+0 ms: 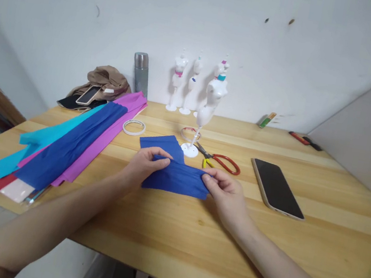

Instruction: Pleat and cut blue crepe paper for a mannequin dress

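Between my hands stretches a piece of blue crepe paper, its top edge pinched at both ends. My left hand closes thumb on fingers at its upper left. My right hand pinches its right corner. Another blue piece lies flat just behind. A small white mannequin on a round stand rises beyond the paper. Next to its base are red-handled scissors and a small yellow-handled tool, partly hidden by my right hand.
Strips of colored crepe paper fan out at left. Behind are a roll of tape, a flask, a brown cloth bundle and several mannequins by the wall. A large phone lies at right.
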A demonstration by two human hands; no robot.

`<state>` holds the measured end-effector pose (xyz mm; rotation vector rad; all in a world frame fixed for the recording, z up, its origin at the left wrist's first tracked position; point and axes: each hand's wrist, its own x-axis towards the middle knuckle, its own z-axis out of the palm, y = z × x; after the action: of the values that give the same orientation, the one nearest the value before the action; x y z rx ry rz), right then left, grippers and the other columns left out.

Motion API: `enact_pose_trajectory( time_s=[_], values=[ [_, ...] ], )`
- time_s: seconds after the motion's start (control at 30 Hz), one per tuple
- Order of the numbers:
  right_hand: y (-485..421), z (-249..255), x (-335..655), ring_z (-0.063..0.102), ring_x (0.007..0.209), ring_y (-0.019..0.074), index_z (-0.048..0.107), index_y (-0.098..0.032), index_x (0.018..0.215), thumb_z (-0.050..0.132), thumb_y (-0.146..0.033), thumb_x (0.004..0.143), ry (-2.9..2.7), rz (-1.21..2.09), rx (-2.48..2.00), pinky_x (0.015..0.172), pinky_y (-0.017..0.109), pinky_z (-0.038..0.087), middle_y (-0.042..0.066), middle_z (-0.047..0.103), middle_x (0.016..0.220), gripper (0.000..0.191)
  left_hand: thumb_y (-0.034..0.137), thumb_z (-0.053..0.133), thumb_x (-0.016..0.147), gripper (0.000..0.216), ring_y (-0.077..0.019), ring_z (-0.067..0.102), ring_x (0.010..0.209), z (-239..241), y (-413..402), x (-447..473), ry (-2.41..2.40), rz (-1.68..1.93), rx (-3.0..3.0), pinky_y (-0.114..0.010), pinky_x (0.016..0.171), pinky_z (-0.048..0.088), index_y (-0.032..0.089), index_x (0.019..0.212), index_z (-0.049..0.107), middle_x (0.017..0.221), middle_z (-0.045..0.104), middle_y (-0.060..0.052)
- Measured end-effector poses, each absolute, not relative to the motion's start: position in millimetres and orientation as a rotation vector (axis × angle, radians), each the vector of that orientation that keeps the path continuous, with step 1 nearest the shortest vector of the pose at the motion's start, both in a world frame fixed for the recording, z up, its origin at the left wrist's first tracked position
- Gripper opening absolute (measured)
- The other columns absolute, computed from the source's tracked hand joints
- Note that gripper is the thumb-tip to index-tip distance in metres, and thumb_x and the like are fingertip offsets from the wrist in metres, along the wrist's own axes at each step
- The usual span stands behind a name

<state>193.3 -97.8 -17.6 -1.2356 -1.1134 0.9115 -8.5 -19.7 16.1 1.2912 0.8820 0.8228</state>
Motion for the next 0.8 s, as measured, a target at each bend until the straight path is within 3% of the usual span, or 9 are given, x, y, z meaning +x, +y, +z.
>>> enact_pose_trajectory(
  time_s=[0.23, 0.4, 0.63, 0.8],
  values=[
    [-102.4, -14.8, 194.4, 0.06, 0.059, 0.0154, 0.073, -0.024, 0.081, 0.08, -0.042, 0.064, -0.944, 1.052, -1.105, 0.061, 0.031, 0.048, 0.001, 0.07, 0.068, 0.026, 0.038, 0.074, 0.07, 0.032, -0.0104, 0.055, 0.065, 18.5, -22.8, -15.2, 0.757, 0.79, 1.338, -0.021, 0.059, 0.041, 0.02, 0.096, 0.07, 0.079, 0.063, 0.0],
    [-102.9, -5.9, 197.1, 0.061, 0.062, 0.0164, 0.074, -0.026, 0.076, 0.082, -0.039, 0.061, -0.857, 1.132, -1.05, 0.063, 0.033, 0.048, 0.001, 0.07, 0.069, 0.022, 0.035, 0.073, 0.071, 0.021, -0.0106, 0.054, 0.068, 16.6, -21.2, -16.3, 0.694, 0.805, 1.433, -0.02, 0.059, 0.039, 0.018, 0.084, 0.072, 0.08, 0.065, -0.002],
    [-88.6, 15.8, 204.5, 0.057, 0.062, 0.012, 0.073, -0.022, 0.072, 0.083, -0.035, 0.059, -0.884, 1.211, -1.056, 0.061, 0.027, 0.046, 0.0, 0.066, 0.067, 0.021, 0.026, 0.075, 0.066, 0.018, -0.0102, 0.055, 0.065, 18.6, -17.6, -17.2, 0.691, 0.856, 1.348, -0.021, 0.058, 0.039, 0.019, 0.083, 0.075, 0.079, 0.068, -0.002],
    [-81.1, 17.8, 198.7, 0.052, 0.053, 0.0118, 0.069, -0.02, 0.073, 0.078, -0.036, 0.065, -0.939, 1.198, -1.131, 0.054, 0.026, 0.042, -0.001, 0.06, 0.06, 0.02, 0.035, 0.078, 0.063, 0.025, -0.0102, 0.053, 0.059, 20.6, -17.0, -17.0, 0.734, 0.934, 1.258, -0.022, 0.056, 0.04, 0.017, 0.08, 0.075, 0.07, 0.067, -0.001]
  ],
)
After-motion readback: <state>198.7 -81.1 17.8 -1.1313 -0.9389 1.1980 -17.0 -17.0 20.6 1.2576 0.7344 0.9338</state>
